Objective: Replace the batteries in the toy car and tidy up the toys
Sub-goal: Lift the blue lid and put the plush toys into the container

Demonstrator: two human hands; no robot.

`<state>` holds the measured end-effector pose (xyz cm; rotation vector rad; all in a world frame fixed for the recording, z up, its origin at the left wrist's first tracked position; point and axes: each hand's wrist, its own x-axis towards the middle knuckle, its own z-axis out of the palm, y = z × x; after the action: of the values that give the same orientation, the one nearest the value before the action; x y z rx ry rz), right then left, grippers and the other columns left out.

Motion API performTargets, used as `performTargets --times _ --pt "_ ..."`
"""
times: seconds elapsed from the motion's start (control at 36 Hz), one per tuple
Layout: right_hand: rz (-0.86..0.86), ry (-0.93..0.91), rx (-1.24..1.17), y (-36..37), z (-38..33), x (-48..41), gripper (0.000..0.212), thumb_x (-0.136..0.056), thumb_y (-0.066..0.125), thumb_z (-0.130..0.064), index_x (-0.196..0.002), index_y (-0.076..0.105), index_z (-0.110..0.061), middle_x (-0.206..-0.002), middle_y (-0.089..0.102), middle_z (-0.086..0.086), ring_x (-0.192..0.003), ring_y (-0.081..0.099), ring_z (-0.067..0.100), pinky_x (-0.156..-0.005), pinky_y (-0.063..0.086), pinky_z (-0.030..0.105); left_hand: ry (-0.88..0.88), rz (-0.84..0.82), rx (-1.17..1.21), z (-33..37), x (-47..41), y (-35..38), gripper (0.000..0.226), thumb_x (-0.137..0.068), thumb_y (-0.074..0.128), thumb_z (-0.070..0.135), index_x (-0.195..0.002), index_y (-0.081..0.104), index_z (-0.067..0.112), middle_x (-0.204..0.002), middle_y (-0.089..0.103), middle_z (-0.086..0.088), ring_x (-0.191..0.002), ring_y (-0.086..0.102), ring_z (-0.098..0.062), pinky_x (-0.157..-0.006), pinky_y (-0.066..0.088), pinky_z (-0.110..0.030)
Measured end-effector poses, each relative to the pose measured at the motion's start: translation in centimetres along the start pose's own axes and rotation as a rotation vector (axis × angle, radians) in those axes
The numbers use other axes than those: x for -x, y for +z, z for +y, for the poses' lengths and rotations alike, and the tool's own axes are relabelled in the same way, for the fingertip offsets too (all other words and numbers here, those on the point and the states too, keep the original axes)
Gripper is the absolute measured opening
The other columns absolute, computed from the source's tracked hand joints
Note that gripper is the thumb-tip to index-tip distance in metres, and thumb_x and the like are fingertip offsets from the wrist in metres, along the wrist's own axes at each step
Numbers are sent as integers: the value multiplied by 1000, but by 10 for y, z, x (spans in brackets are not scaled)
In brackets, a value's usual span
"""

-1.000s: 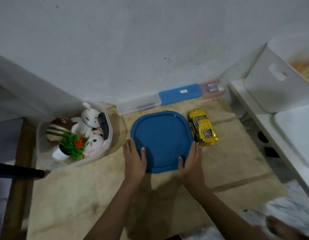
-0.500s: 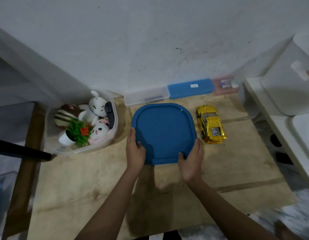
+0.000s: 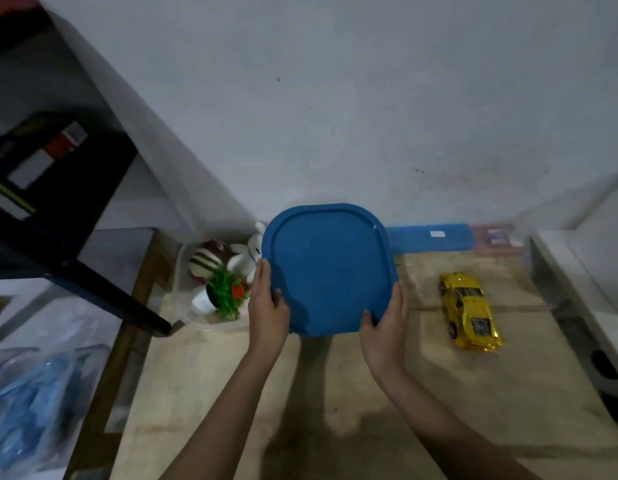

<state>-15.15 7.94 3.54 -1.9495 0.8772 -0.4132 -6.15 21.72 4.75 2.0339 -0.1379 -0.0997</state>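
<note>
I hold a blue lid [image 3: 326, 265] raised off the wooden table [image 3: 421, 393], tilted toward me. My left hand [image 3: 267, 308] grips its left edge and my right hand [image 3: 385, 323] grips its lower right corner, thumbs on top. The lid partly covers a clear toy box [image 3: 193, 318] at the left, which holds a striped plush [image 3: 205, 261], a white bunny plush [image 3: 248, 252] and a small potted plant toy [image 3: 226, 294]. The yellow toy car [image 3: 468, 310] lies on the table to the right, apart from both hands.
A blue-lidded flat case [image 3: 428, 237] and a pink case [image 3: 498, 237] lie along the wall. A white shelf unit [image 3: 577, 289] borders the table at right. A dark chair [image 3: 58, 209] stands at left above blue bags [image 3: 30, 403] on the floor.
Both hands lifted the blue lid off the table and carried it left, over the toy box. The view swung left, so the car now sits further right.
</note>
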Motion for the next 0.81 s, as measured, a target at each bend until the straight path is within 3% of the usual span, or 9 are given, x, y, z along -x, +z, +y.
performTargets --times 0.14,0.25,0.36,0.47,0.58,0.69,0.81 --pt "-181 -45 -38 45 -31 13 71 -92 49 -5 -149 7 -10 -156 9 2 -141 20 18 -103 27 19 -93 53 15 -25 -3 -57 64 -94 38 -9 -149 16 15 -156 14 6 -143 15 -10 -103 15 -9" --pt "-291 -54 -5 78 -47 27 74 -91 53 -9 -149 7 -7 -156 8 5 -142 19 21 -112 27 29 -143 70 -61 -53 -2 -92 66 -94 38 -8 -150 12 15 -157 10 7 -140 13 -4 -102 14 -8" --pt "-291 -89 52 96 -58 32 68 -86 61 -10 -143 25 -3 -143 26 10 -130 35 24 -106 31 24 -167 70 -200 -79 -8 -112 62 -95 34 -6 -150 10 12 -159 7 -2 -145 5 -15 -109 5 -16" --pt "-242 -104 101 105 -62 21 52 -84 61 -8 -130 39 -3 -123 36 11 -113 45 27 -99 43 36 -144 40 -190 -83 -21 -121 60 -96 33 -3 -150 12 13 -157 13 -3 -144 13 -18 -111 12 -21" --pt "-202 -103 109 107 -65 10 44 -89 55 -7 -130 40 -3 -121 37 13 -101 40 15 -90 37 22 -155 -7 -129 -82 -35 -122 66 -96 34 -4 -150 4 18 -157 13 -3 -141 21 -19 -107 20 -19" --pt "-197 -67 117 112 -69 2 33 -93 50 -9 -123 43 1 -123 37 14 -94 40 12 -84 38 21 -180 -18 -98 -82 -45 -122 71 -92 34 -11 -150 4 17 -157 12 -3 -140 25 -20 -99 19 -6" --pt "-178 -71 183 114 -72 -7 25 -93 49 -7 -115 47 3 -116 45 17 -89 37 12 -69 27 11 -209 -44 -96 -86 -54 -123 69 -94 34 -7 -150 4 22 -157 12 -4 -132 37 -21 -99 27 -12"
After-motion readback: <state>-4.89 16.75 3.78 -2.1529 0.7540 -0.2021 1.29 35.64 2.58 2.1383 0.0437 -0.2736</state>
